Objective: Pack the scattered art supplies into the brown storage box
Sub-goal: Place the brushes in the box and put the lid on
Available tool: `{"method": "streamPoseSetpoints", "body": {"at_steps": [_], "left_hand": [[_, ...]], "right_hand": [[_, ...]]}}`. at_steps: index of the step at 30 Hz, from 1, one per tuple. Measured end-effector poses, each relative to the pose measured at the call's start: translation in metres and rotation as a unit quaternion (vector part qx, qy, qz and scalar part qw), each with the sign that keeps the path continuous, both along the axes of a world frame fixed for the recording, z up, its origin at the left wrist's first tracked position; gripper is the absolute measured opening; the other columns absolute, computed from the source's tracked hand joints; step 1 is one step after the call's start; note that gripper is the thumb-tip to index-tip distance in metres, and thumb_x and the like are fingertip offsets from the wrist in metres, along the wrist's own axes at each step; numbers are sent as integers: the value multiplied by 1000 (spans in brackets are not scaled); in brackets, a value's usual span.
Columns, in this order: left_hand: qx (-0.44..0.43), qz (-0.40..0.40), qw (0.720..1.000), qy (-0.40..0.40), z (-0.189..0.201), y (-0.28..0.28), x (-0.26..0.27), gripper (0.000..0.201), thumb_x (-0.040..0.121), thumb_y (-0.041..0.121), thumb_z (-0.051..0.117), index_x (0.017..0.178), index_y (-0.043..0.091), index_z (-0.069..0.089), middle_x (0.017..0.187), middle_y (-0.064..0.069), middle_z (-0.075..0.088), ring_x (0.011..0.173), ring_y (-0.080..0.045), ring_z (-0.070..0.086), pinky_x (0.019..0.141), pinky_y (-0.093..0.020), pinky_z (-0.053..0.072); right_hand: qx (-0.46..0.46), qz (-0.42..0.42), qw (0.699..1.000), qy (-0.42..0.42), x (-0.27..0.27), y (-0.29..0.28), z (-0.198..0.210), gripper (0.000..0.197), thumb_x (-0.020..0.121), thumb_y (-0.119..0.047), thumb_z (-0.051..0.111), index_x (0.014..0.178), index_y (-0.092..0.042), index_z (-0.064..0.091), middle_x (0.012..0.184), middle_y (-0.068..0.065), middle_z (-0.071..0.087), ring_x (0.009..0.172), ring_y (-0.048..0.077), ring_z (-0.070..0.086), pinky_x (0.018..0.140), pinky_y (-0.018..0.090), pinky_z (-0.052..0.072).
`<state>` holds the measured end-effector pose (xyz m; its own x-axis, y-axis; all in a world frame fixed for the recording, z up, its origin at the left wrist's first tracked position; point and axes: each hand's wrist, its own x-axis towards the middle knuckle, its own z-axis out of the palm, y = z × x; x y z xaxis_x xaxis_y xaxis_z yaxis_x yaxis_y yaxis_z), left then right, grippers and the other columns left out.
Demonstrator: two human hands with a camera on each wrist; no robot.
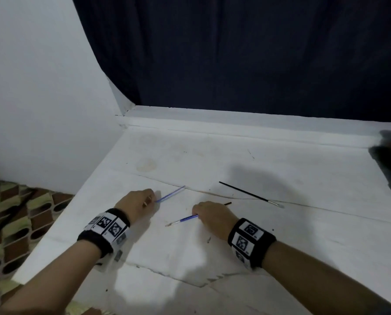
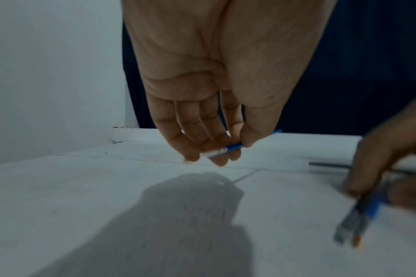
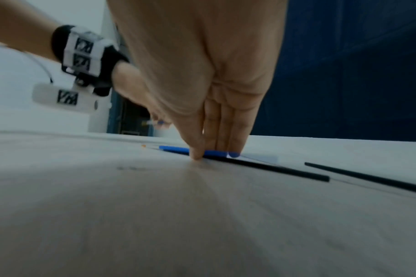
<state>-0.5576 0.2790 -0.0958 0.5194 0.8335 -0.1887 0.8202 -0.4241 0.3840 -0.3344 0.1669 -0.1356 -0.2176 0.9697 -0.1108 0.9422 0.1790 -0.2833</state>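
My left hand (image 1: 150, 199) pinches the ferrule end of a thin blue paintbrush (image 1: 170, 193) between thumb and fingers just above the white table (image 1: 280, 235); the left wrist view shows that left-hand brush (image 2: 234, 147) in the fingertips of the left hand (image 2: 223, 151). My right hand (image 1: 201, 212) is down on the table, thumb and fingers pinched on a second blue brush (image 1: 185, 219) and a black brush (image 1: 228, 203) lying beside it. The right wrist view shows the right hand (image 3: 209, 153) on this blue brush (image 3: 174, 149) and the black brush (image 3: 285, 171). No brown box is clearly visible.
A third, long black brush (image 1: 250, 194) lies loose on the table to the right of my hands. A dark blurred object (image 1: 390, 160) sits at the right edge; I cannot tell what it is. A white wall stands on the left, a dark curtain behind, and patterned cloth (image 1: 12, 223) lies below the table's left edge.
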Motion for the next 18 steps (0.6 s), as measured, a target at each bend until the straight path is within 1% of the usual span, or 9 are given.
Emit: {"method": "streamPoseSetpoints", "body": {"at_steps": [2,4,5,6,8,12,15,17,18], "left_hand": [[7,4,998,-66,9,7,1,17,81,14,63,71,25,55,73,5,60,58,0,51,62,-12,38],[-7,25,988,-154,21,12,10,16,77,4,67,73,18,62,67,6,60,52,1,50,57,-7,40],[-36,44,977,-203,28,14,16,14,75,1,70,76,13,63,65,6,61,50,-1,50,55,-10,44],[-70,64,963,-251,36,16,23,16,73,-2,72,78,10,63,62,5,63,49,-4,52,52,-16,48],[-125,87,931,-331,53,18,39,19,71,-5,75,74,6,60,57,3,63,49,-10,54,48,-19,49],[-168,86,882,-432,76,14,68,15,73,-3,73,75,8,62,64,6,68,57,-1,60,54,-12,48],[-226,91,826,-508,80,10,90,15,75,-1,69,78,14,64,70,5,71,65,-2,63,63,-11,50],[-270,84,783,-553,82,7,105,11,78,3,64,83,13,67,76,3,72,75,-7,67,73,-16,54],[-282,73,771,-566,83,7,112,13,84,3,58,90,11,66,80,1,71,82,-10,68,78,-20,55]], "right_hand": [[8,13,999,-37,-2,1,-1,25,81,7,48,98,-7,61,100,12,59,93,30,57,73,39,50],[7,25,995,-91,-4,-1,2,19,64,6,63,74,-11,65,82,7,60,74,26,61,57,30,50],[1,23,993,-119,-3,-2,2,19,55,1,67,64,-15,63,73,2,58,64,19,60,49,25,46],[-2,16,991,-133,-1,-2,0,17,52,-5,65,58,-20,59,67,-2,56,57,14,56,45,22,42],[15,8,987,-161,-1,-4,0,10,55,-13,57,58,-23,56,64,-6,54,54,10,53,43,21,38],[26,20,982,-188,-5,-9,-3,14,51,-21,67,61,-24,57,62,-8,55,53,9,54,49,19,40],[19,-3,981,-193,-6,-11,-1,4,54,-21,56,56,-24,58,57,-8,55,51,8,53,51,20,42],[16,-13,977,-210,-8,-10,-1,3,53,-22,57,55,-24,58,59,-8,55,52,9,53,51,19,41],[23,-9,976,-217,-9,-10,-1,5,53,-21,60,56,-24,58,61,-8,56,53,9,53,51,19,41]]}}
